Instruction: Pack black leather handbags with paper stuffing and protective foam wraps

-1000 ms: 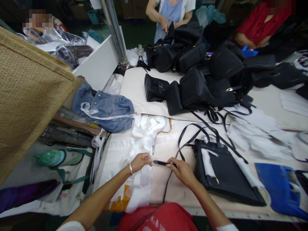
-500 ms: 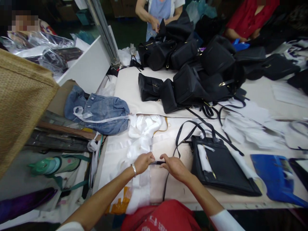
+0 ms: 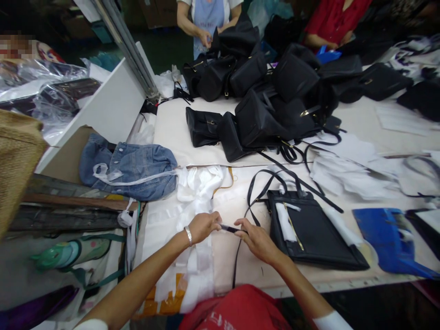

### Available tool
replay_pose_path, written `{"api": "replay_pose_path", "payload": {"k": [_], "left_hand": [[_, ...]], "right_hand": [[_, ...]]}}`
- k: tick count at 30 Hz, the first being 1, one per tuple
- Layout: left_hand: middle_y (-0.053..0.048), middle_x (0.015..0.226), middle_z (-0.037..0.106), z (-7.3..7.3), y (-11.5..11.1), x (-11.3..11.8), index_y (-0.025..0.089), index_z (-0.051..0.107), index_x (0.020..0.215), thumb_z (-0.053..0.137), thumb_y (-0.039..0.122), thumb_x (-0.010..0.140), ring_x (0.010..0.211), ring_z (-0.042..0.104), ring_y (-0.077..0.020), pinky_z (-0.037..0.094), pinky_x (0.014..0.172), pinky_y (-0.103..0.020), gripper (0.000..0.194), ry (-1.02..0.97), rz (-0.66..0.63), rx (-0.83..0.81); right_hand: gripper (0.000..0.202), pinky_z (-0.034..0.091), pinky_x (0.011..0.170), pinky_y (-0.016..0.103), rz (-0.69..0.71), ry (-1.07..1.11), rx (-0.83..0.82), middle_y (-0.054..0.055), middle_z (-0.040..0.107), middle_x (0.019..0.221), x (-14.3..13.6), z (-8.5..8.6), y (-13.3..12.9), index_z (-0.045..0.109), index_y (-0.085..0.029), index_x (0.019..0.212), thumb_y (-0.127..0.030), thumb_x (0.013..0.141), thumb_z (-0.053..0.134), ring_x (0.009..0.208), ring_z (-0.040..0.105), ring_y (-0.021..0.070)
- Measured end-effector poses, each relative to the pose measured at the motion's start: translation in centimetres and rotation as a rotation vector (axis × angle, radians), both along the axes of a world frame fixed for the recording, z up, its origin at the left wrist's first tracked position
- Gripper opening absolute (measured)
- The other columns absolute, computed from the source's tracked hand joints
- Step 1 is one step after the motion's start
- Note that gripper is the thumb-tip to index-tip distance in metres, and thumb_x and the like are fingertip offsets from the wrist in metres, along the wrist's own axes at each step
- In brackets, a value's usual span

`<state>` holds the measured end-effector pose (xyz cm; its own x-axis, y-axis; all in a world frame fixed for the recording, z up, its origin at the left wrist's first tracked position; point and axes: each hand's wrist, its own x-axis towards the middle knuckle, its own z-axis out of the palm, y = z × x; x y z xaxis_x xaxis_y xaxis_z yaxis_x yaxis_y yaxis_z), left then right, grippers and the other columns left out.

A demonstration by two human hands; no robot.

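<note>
Between my two hands a short stretch of black strap [image 3: 229, 228] is held taut over the table. My left hand [image 3: 203, 226], with a silver bracelet at the wrist, pinches its left end, which looks wrapped in something clear or whitish. The fingers of my right hand [image 3: 255, 239] close on the strap's other end. From there a thin black strap runs down to the table's front edge and up to a black handbag [image 3: 318, 231] lying flat on the right. White wrapping covers part of the bag's front zipper, handles and side. White foam strips [image 3: 202, 201] lie by my left hand.
Black bags [image 3: 261, 119] are piled across the table, with two people [image 3: 209, 23] behind them. A denim bag [image 3: 132, 167] lies at left, near a green bottle [image 3: 74, 252]. White papers [image 3: 347, 178] and a blue dustpan-like piece [image 3: 383, 236] lie right.
My hands have moved slightly apart, and more of the black strap shows between them. The whole view has shifted, so the table's things appear further left.
</note>
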<state>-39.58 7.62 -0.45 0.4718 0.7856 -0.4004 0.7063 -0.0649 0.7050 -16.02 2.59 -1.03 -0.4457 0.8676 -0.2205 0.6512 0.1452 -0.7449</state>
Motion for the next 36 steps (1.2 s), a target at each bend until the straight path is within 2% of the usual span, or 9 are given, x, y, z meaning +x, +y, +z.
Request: {"api": "replay_pose_path", "payload": {"k": [3,7,12,15,17,21,24,31,36], "left_hand": [[0.001,0.069,0.065,0.7,0.8,1.0,0.022,0.058,0.084,0.057,0.034,0.077,0.061,0.053,-0.0152,0.031,0.057,-0.025,0.014,-0.101,0.009,-0.021],[-0.001,0.073,0.066,2.0,1.4,2.4,0.02,0.057,0.089,0.041,0.035,0.088,0.063,0.054,-0.0145,0.037,0.062,-0.026,0.022,-0.174,-0.008,-0.001],[-0.009,0.1,0.063,4.2,2.7,4.0,0.02,0.06,0.089,0.042,0.024,0.086,0.097,0.053,-0.0223,0.035,0.09,-0.036,0.018,-0.146,-0.298,0.332],[-0.009,0.1,0.062,5.0,3.6,5.0,0.02,0.06,0.084,0.045,0.021,0.084,0.097,0.052,-0.0227,0.035,0.091,-0.038,0.015,-0.173,-0.368,0.371],[-0.008,0.093,0.062,5.1,4.0,5.6,0.02,0.06,0.081,0.047,0.022,0.084,0.092,0.054,-0.0211,0.037,0.088,-0.036,0.014,-0.217,-0.324,0.32],[-0.006,0.087,0.062,4.4,4.1,6.6,0.019,0.06,0.075,0.051,0.027,0.084,0.085,0.056,-0.0178,0.041,0.084,-0.032,0.015,-0.37,-0.126,0.147],[-0.006,0.086,0.062,3.8,3.7,7.2,0.018,0.061,0.073,0.053,0.03,0.084,0.086,0.056,-0.0182,0.04,0.085,-0.033,0.018,-0.39,-0.046,0.127],[-0.005,0.087,0.064,3.6,3.0,9.0,0.021,0.061,0.076,0.052,0.025,0.084,0.09,0.053,-0.0194,0.035,0.09,-0.036,0.013,-0.276,-0.214,0.309],[-0.004,0.084,0.063,2.9,3.3,9.0,0.02,0.061,0.075,0.052,0.027,0.085,0.086,0.053,-0.0186,0.039,0.085,-0.035,0.016,-0.262,-0.185,0.318]], "right_hand": [[0.027,0.04,0.066,0.025,-0.059,0.019,0.012,-0.001,0.058,0.073,0.7,0.6,0.2,0.045,-0.022,0.115,-0.036,0.093,0.038,0.068,0.058,0.0168],[0.029,0.04,0.064,0.024,-0.138,0.034,0.041,0.001,0.059,0.074,1.6,1.0,0.1,0.045,-0.02,0.116,-0.036,0.093,0.038,0.069,0.058,0.0169],[0.031,0.042,0.068,0.026,-0.17,0.015,0.091,0.003,0.062,0.079,2.5,1.1,0.0,0.045,-0.02,0.119,-0.036,0.092,0.041,0.072,0.059,0.0172],[0.033,0.043,0.07,0.026,-0.185,0.022,0.123,0.003,0.061,0.08,2.7,1.1,0.0,0.044,-0.02,0.121,-0.036,0.093,0.041,0.073,0.059,0.0175],[0.036,0.043,0.071,0.027,-0.208,0.035,0.148,0.003,0.061,0.08,2.8,1.1,-0.1,0.042,-0.019,0.124,-0.037,0.093,0.04,0.074,0.059,0.0179],[0.038,0.044,0.071,0.027,-0.255,0.067,0.147,0.003,0.06,0.08,3.3,1.2,-0.5,0.04,-0.019,0.127,-0.038,0.093,0.04,0.073,0.059,0.0176],[0.038,0.044,0.068,0.026,-0.298,0.09,0.119,0.002,0.058,0.076,3.9,1.3,-0.8,0.04,-0.019,0.127,-0.037,0.093,0.04,0.071,0.059,0.0169],[0.041,0.041,0.066,0.024,-0.301,0.153,0.052,0.0,0.057,0.073,3.8,1.3,-0.7,0.038,-0.018,0.129,-0.036,0.092,0.041,0.066,0.057,0.0157],[0.034,0.039,0.063,0.023,-0.308,0.244,-0.043,-0.003,0.053,0.064,3.0,0.3,-0.3,0.045,-0.019,0.121,-0.036,0.092,0.041,0.06,0.053,0.0137]]}}
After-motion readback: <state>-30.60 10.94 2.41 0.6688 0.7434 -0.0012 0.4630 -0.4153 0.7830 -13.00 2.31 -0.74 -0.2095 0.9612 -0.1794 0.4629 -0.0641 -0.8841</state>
